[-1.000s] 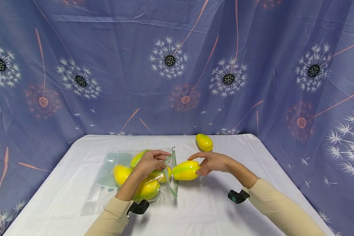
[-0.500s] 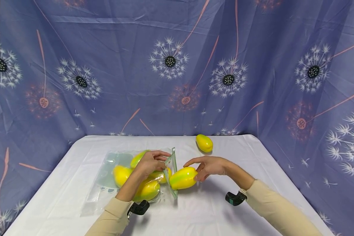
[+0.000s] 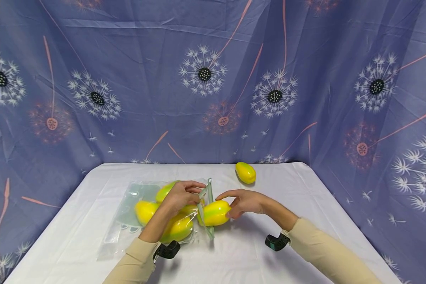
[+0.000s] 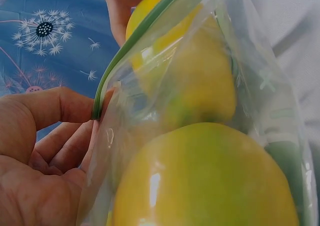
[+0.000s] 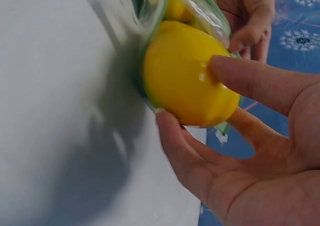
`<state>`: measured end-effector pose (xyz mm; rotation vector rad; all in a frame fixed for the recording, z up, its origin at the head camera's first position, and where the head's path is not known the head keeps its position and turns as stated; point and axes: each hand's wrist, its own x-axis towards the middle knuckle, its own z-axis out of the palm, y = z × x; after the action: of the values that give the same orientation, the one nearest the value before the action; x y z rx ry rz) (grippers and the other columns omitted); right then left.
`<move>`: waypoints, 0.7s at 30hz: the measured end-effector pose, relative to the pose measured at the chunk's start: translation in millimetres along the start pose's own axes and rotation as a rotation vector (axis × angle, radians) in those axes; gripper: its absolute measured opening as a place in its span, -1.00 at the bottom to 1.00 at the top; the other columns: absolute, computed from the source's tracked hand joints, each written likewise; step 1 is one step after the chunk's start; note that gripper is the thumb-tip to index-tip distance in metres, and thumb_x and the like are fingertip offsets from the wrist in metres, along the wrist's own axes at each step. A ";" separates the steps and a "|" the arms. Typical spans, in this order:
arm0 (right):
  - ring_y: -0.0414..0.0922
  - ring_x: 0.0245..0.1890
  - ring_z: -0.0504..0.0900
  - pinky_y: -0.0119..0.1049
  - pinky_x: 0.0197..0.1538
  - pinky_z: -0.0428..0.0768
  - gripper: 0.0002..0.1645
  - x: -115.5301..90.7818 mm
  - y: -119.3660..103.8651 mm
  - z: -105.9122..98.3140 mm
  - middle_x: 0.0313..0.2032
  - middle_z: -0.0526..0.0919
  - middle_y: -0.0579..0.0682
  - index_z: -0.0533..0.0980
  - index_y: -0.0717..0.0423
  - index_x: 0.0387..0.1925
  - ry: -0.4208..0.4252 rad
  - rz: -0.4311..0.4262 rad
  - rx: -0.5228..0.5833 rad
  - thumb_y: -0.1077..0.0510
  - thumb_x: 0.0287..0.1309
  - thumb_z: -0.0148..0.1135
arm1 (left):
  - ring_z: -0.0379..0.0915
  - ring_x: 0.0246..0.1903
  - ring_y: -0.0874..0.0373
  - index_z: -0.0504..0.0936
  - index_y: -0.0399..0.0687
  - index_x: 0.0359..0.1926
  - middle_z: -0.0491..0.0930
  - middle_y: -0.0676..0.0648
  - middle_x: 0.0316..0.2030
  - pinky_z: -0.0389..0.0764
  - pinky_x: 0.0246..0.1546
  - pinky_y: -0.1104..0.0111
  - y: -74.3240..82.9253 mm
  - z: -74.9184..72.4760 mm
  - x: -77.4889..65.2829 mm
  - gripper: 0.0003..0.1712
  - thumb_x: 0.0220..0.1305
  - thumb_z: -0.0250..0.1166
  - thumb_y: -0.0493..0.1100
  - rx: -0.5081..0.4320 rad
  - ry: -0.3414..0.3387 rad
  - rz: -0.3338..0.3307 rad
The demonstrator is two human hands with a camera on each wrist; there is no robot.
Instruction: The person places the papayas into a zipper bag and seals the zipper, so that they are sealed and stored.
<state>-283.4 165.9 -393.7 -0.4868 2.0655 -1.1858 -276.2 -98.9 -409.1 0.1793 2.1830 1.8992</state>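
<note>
A clear zip bag [image 3: 110, 236] with a green seal strip lies on its side, several yellow-green papayas [image 3: 179, 228] inside. My left hand [image 3: 179, 196] pinches the upper edge of its mouth between thumb and fingers, holding it apart. Another papaya [image 3: 218, 213] is partly through the mouth, its far end behind the plastic in the left wrist view. With thumb and fingers spread round its outer end, my right hand [image 3: 246, 203] holds this papaya [image 5: 185, 81]. The left hand covers part of the bagged fruit in the head view.
One more papaya [image 3: 245, 172] lies alone near the table's back edge, right of centre. White cloth covers the table [image 3: 269, 252]. A blue curtain [image 3: 145, 79] with dandelion prints hangs behind and at both sides.
The right hand has moved left and slightly toward the body, carrying its papaya from outside the bag's mouth to partly inside. The left hand stays at the bag's edge.
</note>
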 end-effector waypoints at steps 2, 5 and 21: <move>0.03 -0.21 0.71 -0.19 -0.06 0.69 -0.26 2.8 0.6 3.8 -0.18 0.76 0.12 0.46 -0.01 0.36 0.023 -0.008 -0.005 0.26 0.11 0.40 | 0.66 -0.22 0.03 0.68 -0.26 0.12 0.70 -0.28 -0.05 0.74 -0.25 0.27 -0.1 0.2 0.2 -0.53 0.16 0.29 -0.52 -0.002 -0.001 0.001; 0.01 -0.19 0.72 -0.15 -0.04 0.71 -0.27 6.7 0.7 9.9 -0.15 0.76 0.10 0.48 -0.03 0.35 0.055 -0.009 -0.010 0.25 0.11 0.42 | 0.66 -0.24 0.05 0.68 -0.26 0.12 0.70 -0.28 -0.05 0.74 -0.27 0.26 -0.8 0.0 0.3 -0.53 0.16 0.29 -0.52 -0.001 0.000 -0.002; 0.02 -0.17 0.76 -0.10 -0.03 0.72 -0.25 25.2 1.9 34.4 -0.06 0.72 0.16 0.47 0.03 0.34 0.121 -0.042 0.066 0.31 0.07 0.41 | 0.68 -0.21 0.00 0.69 -0.24 0.11 0.71 -0.26 -0.04 0.73 -0.27 0.23 2.4 -0.8 -2.4 -0.54 0.16 0.30 -0.51 -0.001 0.011 0.001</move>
<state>-275.7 130.7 -416.6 -0.4387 2.1192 -1.3333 -274.2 -99.9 -406.4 0.1694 2.1892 1.9066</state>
